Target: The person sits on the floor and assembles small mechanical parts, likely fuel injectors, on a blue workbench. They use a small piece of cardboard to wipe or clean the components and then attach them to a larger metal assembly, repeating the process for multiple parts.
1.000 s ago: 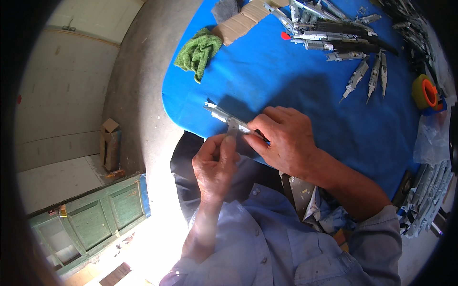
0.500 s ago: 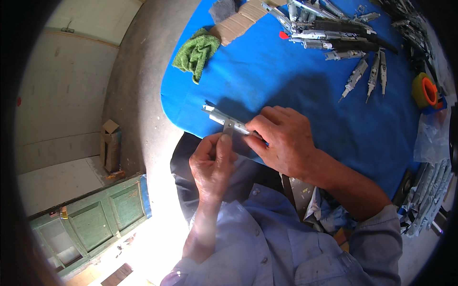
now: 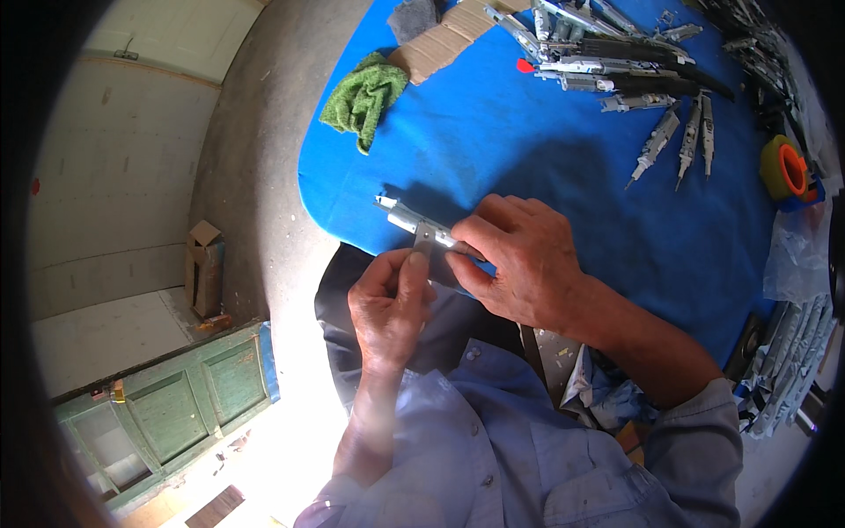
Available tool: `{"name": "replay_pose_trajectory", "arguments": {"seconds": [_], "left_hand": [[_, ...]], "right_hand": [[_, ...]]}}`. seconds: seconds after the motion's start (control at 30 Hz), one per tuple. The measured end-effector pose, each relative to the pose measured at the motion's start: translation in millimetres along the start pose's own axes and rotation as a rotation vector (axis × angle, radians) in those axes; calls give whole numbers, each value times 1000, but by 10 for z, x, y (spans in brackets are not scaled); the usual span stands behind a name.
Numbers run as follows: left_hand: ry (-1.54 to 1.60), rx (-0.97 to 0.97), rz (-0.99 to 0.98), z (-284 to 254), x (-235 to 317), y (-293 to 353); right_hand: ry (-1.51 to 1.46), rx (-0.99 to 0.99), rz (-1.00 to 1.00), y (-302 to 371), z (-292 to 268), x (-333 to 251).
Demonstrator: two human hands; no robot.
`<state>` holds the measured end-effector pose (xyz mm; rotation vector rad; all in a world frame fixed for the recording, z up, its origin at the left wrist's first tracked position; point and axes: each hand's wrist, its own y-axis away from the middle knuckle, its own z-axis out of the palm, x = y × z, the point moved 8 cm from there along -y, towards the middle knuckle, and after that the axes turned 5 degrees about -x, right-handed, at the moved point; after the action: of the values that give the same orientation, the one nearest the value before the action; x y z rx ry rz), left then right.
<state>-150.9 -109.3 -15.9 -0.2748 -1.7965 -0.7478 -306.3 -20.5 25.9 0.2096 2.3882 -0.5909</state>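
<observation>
A slim silvery metal mechanism (image 3: pixel 403 216) lies slantwise over the near left edge of the blue-covered table (image 3: pixel 458 167). My right hand (image 3: pixel 519 255) is closed on its right end, thumb below and fingers above. In my left hand (image 3: pixel 390 304), a flat grey metal strip with holes (image 3: pixel 423 238) is pinched between thumb and fingers. The strip's upper end stands against the mechanism's side; whether the two are joined I cannot tell. My right fingers hide the mechanism's right end.
Several similar metal mechanisms (image 3: pixel 607 66) are heaped at the far right, with a few (image 3: pixel 656 145) lying apart. A green cloth (image 3: pixel 365 92) and a cardboard piece (image 3: pixel 444 44) rest at the far left. Orange-and-yellow tape rolls (image 3: pixel 783 172) stand at the right edge.
Both hands keep their grip in nearly the same place. The mechanism and the strip have shifted only very slightly.
</observation>
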Motion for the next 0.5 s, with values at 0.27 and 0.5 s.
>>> {"name": "replay_pose_trajectory", "arguments": {"seconds": [0.27,0.5], "left_hand": [[28,-9,7,-6,-50,-9],[-36,-9,71,0,-69,-21]], "right_hand": [[19,3,-7,11,31,-3],[12,-22,2,20,51,12]]}}
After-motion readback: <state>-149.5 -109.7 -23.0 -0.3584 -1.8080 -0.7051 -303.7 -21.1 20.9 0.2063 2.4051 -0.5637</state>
